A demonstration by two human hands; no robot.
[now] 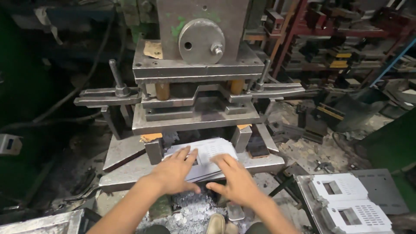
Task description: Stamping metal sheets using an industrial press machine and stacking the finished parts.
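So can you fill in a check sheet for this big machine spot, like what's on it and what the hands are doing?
Surface: grey steel press bed, worn, scuffed.
Job's things: stack of white punched metal sheets lying on the bed under the die block.
Clutter: pale metal scraps heaped below the bed; more debris to the right.
Grips: left hand and right hand both flat on the stack, fingers spread, clasping nothing.
Cables: dark hose hanging at left.
Surroundings: finished white sheets on a tray at right; red racks of tooling behind.
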